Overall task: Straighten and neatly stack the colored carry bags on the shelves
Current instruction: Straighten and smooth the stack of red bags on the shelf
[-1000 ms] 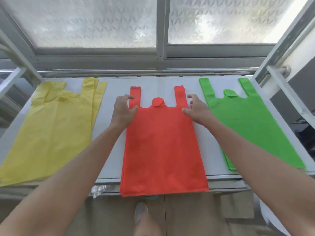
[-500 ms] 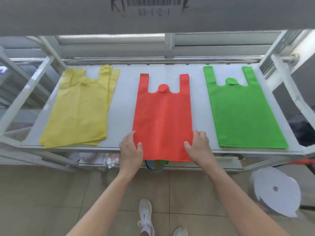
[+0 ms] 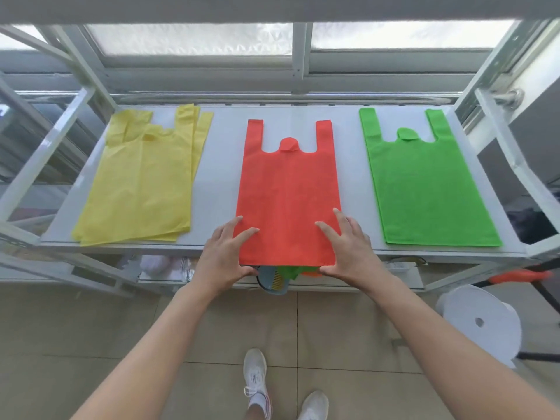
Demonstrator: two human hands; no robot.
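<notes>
Head view, looking down at a white shelf (image 3: 218, 165) in a metal rack under a frosted window. Three piles of flat carry bags lie side by side on it.

The red bags (image 3: 288, 192) lie in the middle, straight in front of you. Their long axis runs front to back: the two handles point away from you toward the window, and the bottom hem hangs slightly over the shelf's front edge.

Your left hand (image 3: 225, 256) brackets the pile's near left corner and your right hand (image 3: 348, 253) its near right corner. Your fingers lie straight and flat on top of the red fabric, not clenched, with your thumbs against the hem. This hold looks meant to square the pile and slide it back onto the shelf.

The yellow bags (image 3: 142, 183) lie to the left, handles also away from you, layers fanned and creased, likely needing straightening next. The green bags (image 3: 424, 183) on the right lie flat and even, handles toward the window
</notes>
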